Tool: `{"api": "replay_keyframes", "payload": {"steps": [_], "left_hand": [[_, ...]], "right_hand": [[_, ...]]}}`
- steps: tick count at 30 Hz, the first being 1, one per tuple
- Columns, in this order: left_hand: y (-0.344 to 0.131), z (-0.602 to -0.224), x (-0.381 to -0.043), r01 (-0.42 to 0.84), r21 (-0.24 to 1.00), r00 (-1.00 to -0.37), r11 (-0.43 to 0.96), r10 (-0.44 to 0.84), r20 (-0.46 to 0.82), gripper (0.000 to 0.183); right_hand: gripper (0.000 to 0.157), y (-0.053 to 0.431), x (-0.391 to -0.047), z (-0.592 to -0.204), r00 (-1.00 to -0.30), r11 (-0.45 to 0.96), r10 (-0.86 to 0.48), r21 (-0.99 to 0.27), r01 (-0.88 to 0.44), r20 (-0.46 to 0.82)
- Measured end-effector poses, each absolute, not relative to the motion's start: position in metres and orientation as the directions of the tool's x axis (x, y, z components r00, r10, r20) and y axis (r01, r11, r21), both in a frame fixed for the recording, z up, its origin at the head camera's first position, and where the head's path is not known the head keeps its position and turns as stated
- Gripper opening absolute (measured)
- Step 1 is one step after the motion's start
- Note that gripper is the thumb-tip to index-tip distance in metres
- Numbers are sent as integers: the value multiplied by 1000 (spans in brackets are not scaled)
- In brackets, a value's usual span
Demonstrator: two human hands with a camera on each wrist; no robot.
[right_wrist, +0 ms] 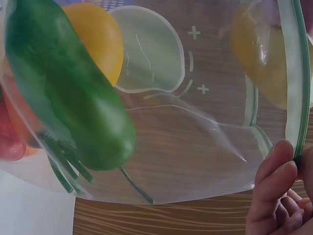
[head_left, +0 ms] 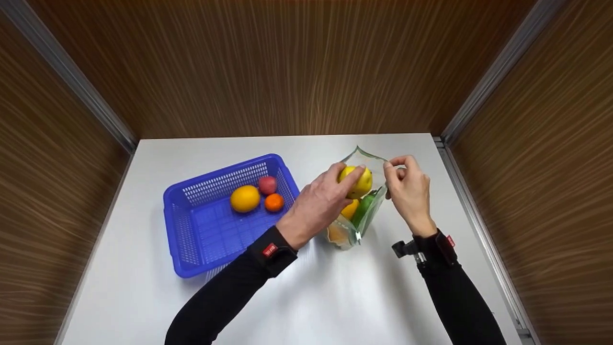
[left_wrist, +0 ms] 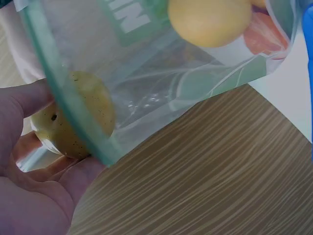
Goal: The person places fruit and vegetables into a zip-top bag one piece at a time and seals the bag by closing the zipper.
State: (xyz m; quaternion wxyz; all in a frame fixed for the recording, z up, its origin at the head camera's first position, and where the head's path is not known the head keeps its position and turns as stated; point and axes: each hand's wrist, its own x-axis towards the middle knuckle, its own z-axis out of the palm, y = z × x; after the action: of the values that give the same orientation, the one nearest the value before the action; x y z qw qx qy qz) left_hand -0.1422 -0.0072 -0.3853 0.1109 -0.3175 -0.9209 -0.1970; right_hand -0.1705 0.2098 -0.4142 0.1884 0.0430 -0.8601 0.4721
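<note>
My left hand [head_left: 318, 203] grips a round yellow fruit [head_left: 360, 182], speckled like an apple or pear, at the mouth of a clear zip bag [head_left: 378, 211]. In the left wrist view, the bag's green-edged rim crosses in front of that fruit [left_wrist: 95, 103]. My right hand [head_left: 409, 189] pinches the rim on the right side, between thumb and fingers [right_wrist: 279, 171]. Inside the bag lie a long green vegetable [right_wrist: 73, 93], an orange-yellow fruit [right_wrist: 100, 41] and a reddish item [right_wrist: 10, 129] that is only partly visible.
A blue plastic basket [head_left: 179, 230] stands left of the bag on the white table [head_left: 330, 297]. In it are a large orange-yellow fruit [head_left: 245, 199], a small orange fruit [head_left: 274, 202] and a red fruit [head_left: 267, 185]. Wood-grain panels [head_left: 287, 67] enclose the table at the back and sides.
</note>
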Motion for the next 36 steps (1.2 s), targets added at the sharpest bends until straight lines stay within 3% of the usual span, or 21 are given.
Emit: {"api": "replay_keyframes", "payload": {"steps": [11,19,36], "left_hand": [[-7,-390,-149,624,189,-767,758,548,333,76],[-19,-390,-156,656,193,-716,729,521,465,53],[-72,-392,-173,542,288,-777,789,341,529,44]], "right_hand": [[13,209,-169,-417,-918,548,77,-786,-287,389],[14,211,-170,-416,-908,576,84,-763,-293,411],[12,213,-171,-416,-910,551,105,-786,-282,401]]}}
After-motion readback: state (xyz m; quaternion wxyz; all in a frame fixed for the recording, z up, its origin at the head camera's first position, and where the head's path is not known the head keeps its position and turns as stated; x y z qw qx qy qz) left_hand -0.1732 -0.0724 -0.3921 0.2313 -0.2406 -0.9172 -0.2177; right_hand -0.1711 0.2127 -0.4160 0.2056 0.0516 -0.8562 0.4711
